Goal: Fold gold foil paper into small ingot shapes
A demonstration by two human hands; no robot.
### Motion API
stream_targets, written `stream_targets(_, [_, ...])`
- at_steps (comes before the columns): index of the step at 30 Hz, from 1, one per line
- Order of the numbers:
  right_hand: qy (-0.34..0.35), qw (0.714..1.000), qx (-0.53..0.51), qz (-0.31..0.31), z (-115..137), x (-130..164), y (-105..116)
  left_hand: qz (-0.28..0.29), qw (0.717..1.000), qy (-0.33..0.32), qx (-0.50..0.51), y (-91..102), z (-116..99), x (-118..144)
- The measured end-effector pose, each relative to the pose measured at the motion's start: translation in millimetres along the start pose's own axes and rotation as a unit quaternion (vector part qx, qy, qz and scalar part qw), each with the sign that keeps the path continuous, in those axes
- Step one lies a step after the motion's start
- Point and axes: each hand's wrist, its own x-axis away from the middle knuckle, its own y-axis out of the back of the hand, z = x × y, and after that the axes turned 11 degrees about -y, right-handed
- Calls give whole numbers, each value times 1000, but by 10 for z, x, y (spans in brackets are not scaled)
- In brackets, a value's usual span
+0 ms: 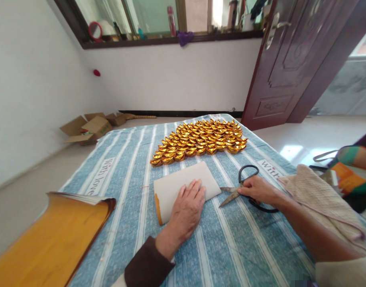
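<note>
My left hand (189, 203) lies flat, fingers stretched out, on a folded sheet of paper (171, 183). The paper's upper side is pale grey, and a strip of gold-yellow shows along its left edge. To the right, my right hand (257, 189) grips a pair of scissors (231, 195) with black loop handles. Their blades are spread apart and point left, with one tip close to the paper's right corner. Beyond the paper stand several rows of shiny gold folded-paper ingots (203, 139).
A stack of gold-yellow paper sheets (51, 239) lies at the left front of the striped blue cloth (129, 171). At the right edge is a beige towel (323, 203). Open cardboard boxes (90, 129) sit on the floor behind left; a brown door (284, 59) stands at the right.
</note>
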Motion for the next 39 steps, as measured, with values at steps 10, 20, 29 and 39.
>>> stream_targets(10, [44,993,104,-37,87,-28,-30,52,999,5,5,12,16,-38])
stream_targets(20, [26,976,180,-121,106,87,-130,108,994,-18,27,72,92,-83])
stream_targets(29, [44,964,180,-189,24,172,-282,160,986,-15,46,51,188,-82])
stream_targets(39, [100,957,188,-197,-49,166,-271,176,982,12,73,29,222,-53])
